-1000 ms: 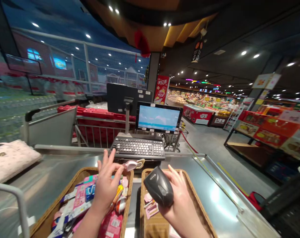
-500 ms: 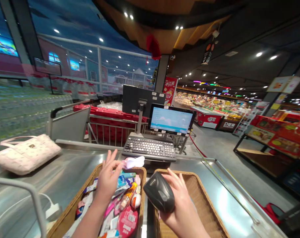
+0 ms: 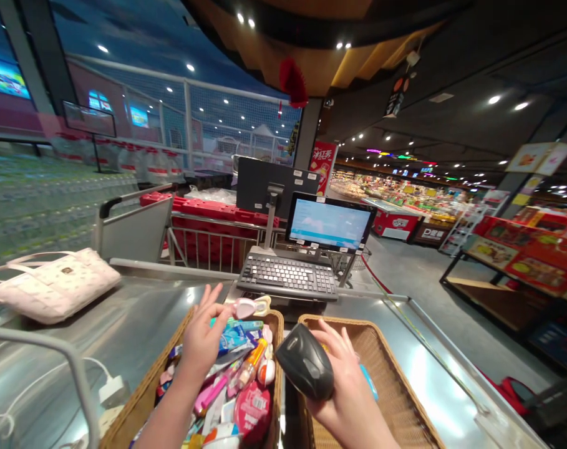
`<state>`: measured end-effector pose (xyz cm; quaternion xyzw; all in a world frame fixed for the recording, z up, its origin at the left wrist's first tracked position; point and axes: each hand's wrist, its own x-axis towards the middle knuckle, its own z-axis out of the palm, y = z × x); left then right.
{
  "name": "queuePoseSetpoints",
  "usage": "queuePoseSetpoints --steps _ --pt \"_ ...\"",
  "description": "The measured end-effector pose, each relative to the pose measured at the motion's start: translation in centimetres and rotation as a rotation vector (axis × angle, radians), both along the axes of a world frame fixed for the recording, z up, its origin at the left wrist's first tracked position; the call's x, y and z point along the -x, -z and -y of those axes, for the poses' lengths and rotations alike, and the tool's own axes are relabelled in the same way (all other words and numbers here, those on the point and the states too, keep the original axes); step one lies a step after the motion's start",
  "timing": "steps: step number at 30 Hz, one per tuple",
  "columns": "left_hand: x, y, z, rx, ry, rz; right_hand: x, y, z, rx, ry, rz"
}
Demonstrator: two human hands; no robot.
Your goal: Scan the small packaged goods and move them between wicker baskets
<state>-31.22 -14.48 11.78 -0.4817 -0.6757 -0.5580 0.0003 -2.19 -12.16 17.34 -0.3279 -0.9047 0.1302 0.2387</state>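
My left hand [image 3: 202, 337] pinches a small pale pink and cream item [image 3: 246, 307] between thumb and forefinger, its other fingers raised. The item has two rounded ends; its exact kind is unclear. It is held above the far end of the left wicker basket [image 3: 277, 362], which is filled with small packaged goods, among them a round red pack [image 3: 253, 406] and an orange-capped bottle [image 3: 251, 363]. My right hand [image 3: 346, 380] grips a black barcode scanner [image 3: 305, 363] over the right wicker basket [image 3: 398, 386]. Something blue [image 3: 369, 381] shows in that basket, partly hidden by the hand.
Behind the baskets stand a keyboard [image 3: 290, 275] and a lit screen [image 3: 329, 221]. A pale pink handbag [image 3: 53, 287] lies on the metal counter [image 3: 147, 305] at left. A curved grey rail [image 3: 75, 362] and a white plug with cable [image 3: 112, 391] are at near left.
The pale item has turned in my left fingers, showing a cream end. The view has shifted slightly, and more of the blue thing in the right basket shows. The scanner stays in my right hand.
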Motion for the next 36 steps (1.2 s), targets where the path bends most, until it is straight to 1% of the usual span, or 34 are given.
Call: queuePoseSetpoints --steps 3,8,13,18,22,26,29,32,34,36 --pt "1.0 0.9 0.8 0.029 -0.025 0.02 0.4 -0.1 0.3 0.012 0.0 -0.005" --pt "3.0 2.6 2.5 0.14 -0.072 0.06 1.1 0.2 0.6 0.022 -0.01 -0.018" --pt "4.1 4.3 4.8 0.233 -0.073 0.025 2.0 0.7 0.7 0.062 -0.034 -0.01" --pt "4.4 5.0 7.7 0.306 -0.024 -0.052 2.7 1.1 0.8 0.109 -0.06 0.007" --pt "4.9 5.4 10.1 0.406 0.041 -0.129 3.1 1.2 1.0 0.131 -0.082 0.013" --pt "5.3 6.5 11.7 0.517 0.096 -0.233 3.5 1.3 1.1 0.148 -0.089 0.018" --pt "5.5 7.5 12.4 0.637 0.073 -0.326 3.7 1.4 1.1 0.167 -0.088 0.014" --pt "5.4 8.0 12.8 0.717 -0.021 -0.418 3.9 1.5 1.1 0.177 -0.094 0.005" --pt "5.1 7.8 12.6 0.692 -0.079 -0.457 3.9 1.5 1.1 0.174 -0.091 0.002" --pt "4.6 7.2 12.0 0.622 -0.099 -0.472 3.5 1.6 0.9 0.169 -0.077 0.001"
